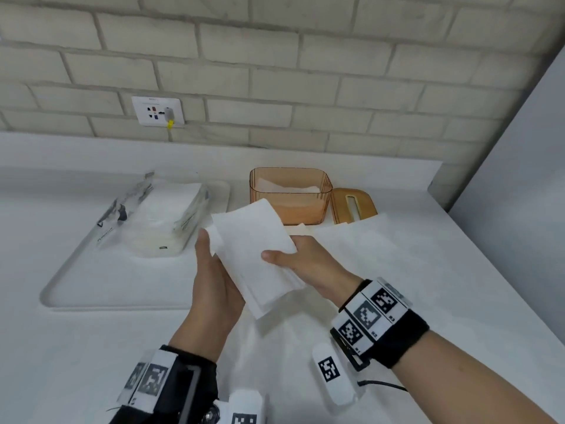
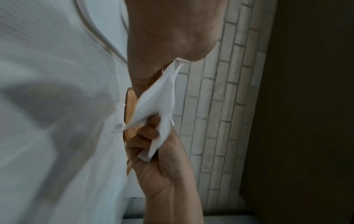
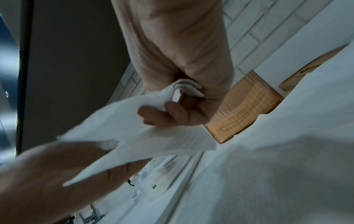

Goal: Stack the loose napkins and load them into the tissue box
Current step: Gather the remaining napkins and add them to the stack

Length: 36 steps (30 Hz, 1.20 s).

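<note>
Both hands hold a stack of white napkins (image 1: pixel 253 255) in the air above the counter. My left hand (image 1: pixel 211 264) cups the stack's left edge from below, thumb on the side. My right hand (image 1: pixel 290 258) pinches the right edge, thumb on top. In the right wrist view the right hand (image 3: pixel 178 112) curls round the folded napkins (image 3: pixel 138 136), with the left hand (image 3: pixel 57 166) under their far end. The orange see-through tissue box (image 1: pixel 290 194) stands open just behind, with some napkins inside. Its slotted lid (image 1: pixel 353 206) lies to the box's right.
A white tray (image 1: pixel 122 289) on the left carries an opened plastic pack of napkins (image 1: pixel 162 215). A large white sheet (image 1: pixel 382 264) covers the counter under and right of the hands. The brick wall with a socket (image 1: pixel 157 111) is behind; a grey panel (image 1: pixel 519 148) bounds the right.
</note>
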Available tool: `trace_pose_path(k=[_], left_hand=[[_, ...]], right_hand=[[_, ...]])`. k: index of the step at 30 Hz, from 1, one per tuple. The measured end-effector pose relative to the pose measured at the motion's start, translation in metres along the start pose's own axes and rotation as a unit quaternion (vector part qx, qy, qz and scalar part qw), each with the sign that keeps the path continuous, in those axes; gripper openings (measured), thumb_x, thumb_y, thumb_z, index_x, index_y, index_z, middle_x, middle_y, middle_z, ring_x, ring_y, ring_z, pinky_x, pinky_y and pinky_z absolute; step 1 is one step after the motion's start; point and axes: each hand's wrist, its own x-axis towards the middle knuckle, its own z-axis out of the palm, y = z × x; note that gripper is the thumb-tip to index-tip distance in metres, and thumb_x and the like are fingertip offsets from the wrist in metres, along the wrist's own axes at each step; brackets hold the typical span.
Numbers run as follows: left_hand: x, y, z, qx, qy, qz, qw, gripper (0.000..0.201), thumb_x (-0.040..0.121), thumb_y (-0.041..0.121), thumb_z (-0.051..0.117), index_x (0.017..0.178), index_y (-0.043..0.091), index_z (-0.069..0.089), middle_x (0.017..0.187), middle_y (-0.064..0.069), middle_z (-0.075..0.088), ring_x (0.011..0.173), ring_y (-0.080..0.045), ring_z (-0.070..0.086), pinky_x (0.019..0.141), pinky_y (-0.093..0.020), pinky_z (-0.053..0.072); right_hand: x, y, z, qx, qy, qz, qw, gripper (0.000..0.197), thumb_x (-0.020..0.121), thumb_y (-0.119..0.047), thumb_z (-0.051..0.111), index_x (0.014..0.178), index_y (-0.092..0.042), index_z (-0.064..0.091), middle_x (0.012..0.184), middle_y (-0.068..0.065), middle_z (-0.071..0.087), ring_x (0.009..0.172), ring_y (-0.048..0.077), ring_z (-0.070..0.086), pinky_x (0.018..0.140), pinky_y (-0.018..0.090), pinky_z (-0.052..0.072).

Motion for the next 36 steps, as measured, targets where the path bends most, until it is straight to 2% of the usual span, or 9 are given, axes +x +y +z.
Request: trace_pose_path(k=[6,10,13,19,22,27,30,33,36], left_hand=[[0.001,-0.002,-0.009,0.121,0.123,0.067,0.983,0.018,0.099,0.011,0.045,0.109,0.007,0.059,0.100,-0.005,0.069,0.091,-0.022,0.066,0.073,-0.034,0.051],[-0.003,0.019,-0.035,0.126,0.172,0.079,0.974,0.020,0.099,0.006,0.040,0.088,0.010,0.057,0.091,-0.004,0.064,0.081,-0.017,0.062,0.066,-0.030,0.047],[-0.006,0.029,-0.050,0.118,0.194,0.078,0.971,0.020,0.097,0.004,0.039,0.087,0.008,0.056,0.089,-0.006,0.063,0.077,-0.017,0.061,0.065,-0.029,0.047],[-0.020,0.030,-0.059,0.027,0.201,0.064,0.977,0.021,0.095,0.009,0.039,0.092,0.013,0.059,0.074,0.001,0.068,0.073,-0.015,0.062,0.076,-0.032,0.048],[-0.024,0.023,-0.057,-0.010,0.162,0.044,0.986,0.025,0.095,0.013,0.039,0.107,0.014,0.061,0.084,0.000,0.071,0.082,-0.017,0.065,0.074,-0.032,0.049],[-0.027,0.013,-0.053,-0.019,0.149,0.015,0.989,0.020,0.094,0.010,0.041,0.096,0.008,0.062,0.074,-0.004,0.068,0.064,-0.017,0.067,0.062,-0.027,0.055],[-0.028,0.012,-0.053,-0.017,0.151,0.011,0.988,0.019,0.093,0.006,0.044,0.102,0.007,0.061,0.076,-0.004,0.072,0.072,-0.018,0.068,0.056,-0.026,0.057],[-0.026,0.010,-0.051,-0.022,0.149,0.024,0.988,0.029,0.093,-0.001,0.043,0.120,0.001,0.056,0.100,-0.010,0.069,0.088,-0.022,0.066,0.058,-0.028,0.059],[-0.018,0.006,-0.041,-0.027,0.153,0.032,0.987,0.033,0.094,-0.005,0.039,0.125,-0.002,0.052,0.102,-0.011,0.066,0.088,-0.022,0.064,0.059,-0.028,0.059]], right_hand=[[0.019,-0.001,-0.044,-0.183,0.007,0.071,0.981,0.041,0.089,-0.049,0.054,0.100,-0.010,0.059,0.091,0.005,0.069,0.067,0.013,0.063,0.058,0.022,0.051],[0.053,0.022,-0.074,-0.547,0.028,0.109,0.830,0.050,0.091,-0.044,0.052,0.125,-0.009,0.046,0.130,0.014,0.047,0.114,0.029,0.049,0.092,0.038,0.044],[0.068,0.038,-0.069,-0.602,-0.005,0.096,0.792,0.054,0.086,-0.040,0.058,0.131,-0.015,0.041,0.132,0.008,0.044,0.121,0.028,0.041,0.097,0.043,0.040],[0.086,0.046,-0.066,-0.570,-0.024,0.073,0.818,0.061,0.080,-0.029,0.070,0.131,-0.015,0.039,0.134,0.006,0.036,0.124,0.026,0.036,0.100,0.044,0.039],[0.092,0.047,-0.071,-0.562,-0.053,0.064,0.823,0.065,0.078,-0.030,0.072,0.132,-0.012,0.039,0.133,0.007,0.042,0.117,0.025,0.046,0.097,0.039,0.043],[0.092,0.044,-0.073,-0.573,-0.044,0.058,0.816,0.047,0.078,-0.031,0.072,0.114,-0.010,0.051,0.108,0.004,0.055,0.096,0.020,0.052,0.074,0.030,0.040],[0.088,0.030,-0.085,-0.488,-0.068,0.055,0.868,0.033,0.082,-0.026,0.069,0.106,-0.005,0.060,0.103,0.007,0.061,0.090,0.021,0.056,0.067,0.025,0.042],[0.074,-0.007,-0.104,-0.356,-0.037,0.003,0.934,0.029,0.087,-0.023,0.065,0.113,-0.010,0.061,0.103,0.002,0.065,0.084,0.017,0.059,0.069,0.023,0.044],[0.062,-0.040,-0.116,-0.287,-0.003,-0.050,0.957,0.020,0.090,-0.025,0.062,0.106,-0.014,0.062,0.083,-0.009,0.061,0.073,0.012,0.058,0.053,0.015,0.040]])
